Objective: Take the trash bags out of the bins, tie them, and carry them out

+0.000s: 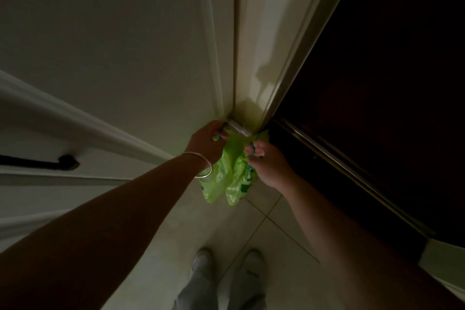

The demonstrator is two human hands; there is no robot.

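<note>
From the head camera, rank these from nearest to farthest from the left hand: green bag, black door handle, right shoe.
1. Green bag: pinched by the left hand itself, hanging between both hands.
2. Black door handle: on the door, off to the left.
3. Right shoe: on the floor tiles, bottom of view, seemingly farthest.
</note>
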